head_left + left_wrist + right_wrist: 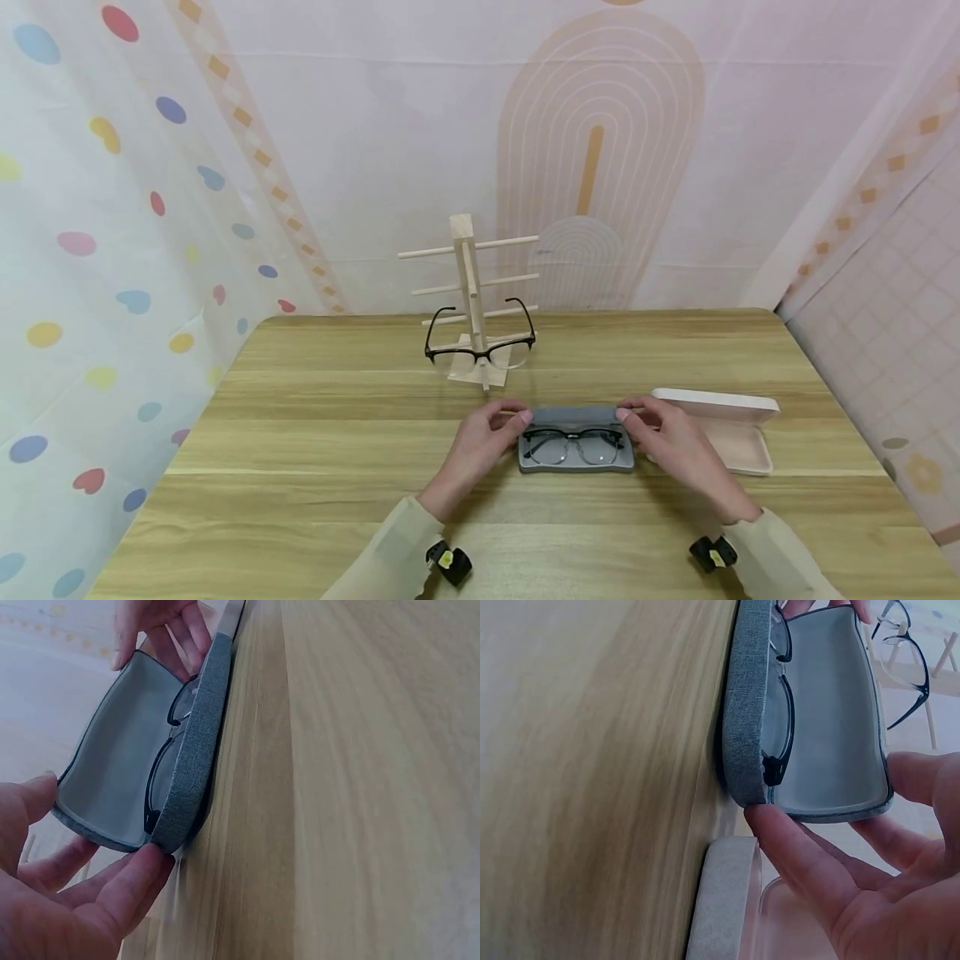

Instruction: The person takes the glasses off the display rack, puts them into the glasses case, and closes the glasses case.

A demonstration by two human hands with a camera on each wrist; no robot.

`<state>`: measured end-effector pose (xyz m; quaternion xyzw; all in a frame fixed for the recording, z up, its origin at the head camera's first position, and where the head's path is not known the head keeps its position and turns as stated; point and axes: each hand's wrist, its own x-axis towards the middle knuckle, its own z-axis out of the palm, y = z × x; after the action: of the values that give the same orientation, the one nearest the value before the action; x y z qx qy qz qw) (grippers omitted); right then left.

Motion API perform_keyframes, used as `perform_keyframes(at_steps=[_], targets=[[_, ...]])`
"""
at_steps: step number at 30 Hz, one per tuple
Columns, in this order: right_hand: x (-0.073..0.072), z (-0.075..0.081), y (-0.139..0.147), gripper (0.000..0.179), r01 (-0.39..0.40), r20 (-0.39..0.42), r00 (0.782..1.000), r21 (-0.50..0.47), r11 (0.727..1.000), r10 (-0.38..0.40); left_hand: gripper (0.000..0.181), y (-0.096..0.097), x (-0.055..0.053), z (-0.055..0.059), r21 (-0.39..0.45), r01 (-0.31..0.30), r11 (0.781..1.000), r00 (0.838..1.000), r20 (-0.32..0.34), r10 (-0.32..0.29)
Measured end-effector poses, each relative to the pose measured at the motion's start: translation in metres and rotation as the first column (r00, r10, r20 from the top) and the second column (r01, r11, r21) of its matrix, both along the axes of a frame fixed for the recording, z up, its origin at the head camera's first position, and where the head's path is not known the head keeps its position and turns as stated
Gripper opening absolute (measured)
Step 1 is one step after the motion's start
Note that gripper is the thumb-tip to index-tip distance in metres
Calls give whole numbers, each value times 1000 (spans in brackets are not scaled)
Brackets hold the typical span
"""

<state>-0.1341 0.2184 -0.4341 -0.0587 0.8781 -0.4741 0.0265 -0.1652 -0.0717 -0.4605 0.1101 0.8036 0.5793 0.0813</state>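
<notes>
A grey fabric-covered glasses case (540, 467) lies open on the table in front of me, its lid (573, 413) raised at the back. Folded inside its base is a pair of dark-browed glasses (573, 433). My left hand (482, 439) grips the lid's left end, thumb at the lid's edge and other fingers behind and by the base corner. At the opposite end, my right hand (677, 442) holds the lid the same way. In the right wrist view, its forefinger (799, 859) touches the corner where lid and base meet.
Behind the case stands a wooden peg rack (470, 287) carrying another pair of black-framed glasses (480, 354). A white case with a pink lining (731, 442) sits open beside my right hand. The wooden table (300, 467) runs back to a patterned curtain (375, 150).
</notes>
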Motion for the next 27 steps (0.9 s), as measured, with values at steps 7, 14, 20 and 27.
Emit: perform_keyframes(at_steps=[7,14,20,27], targets=[[0,0,0,42,-59,11,998,-37,998,59,41,-4,2,1,51,11,999,998,56,-14],[-1,1,-1,44,-86,-1,996,7,996,86,42,-8,5,1,81,17,997,996,89,-24],[0,2,-1,43,-107,16,994,-14,994,107,40,-9,6,2,136,33,990,992,112,-49],[1,3,0,43,-129,77,988,-97,987,136,42,-10,8,3,171,57,984,985,149,-83]])
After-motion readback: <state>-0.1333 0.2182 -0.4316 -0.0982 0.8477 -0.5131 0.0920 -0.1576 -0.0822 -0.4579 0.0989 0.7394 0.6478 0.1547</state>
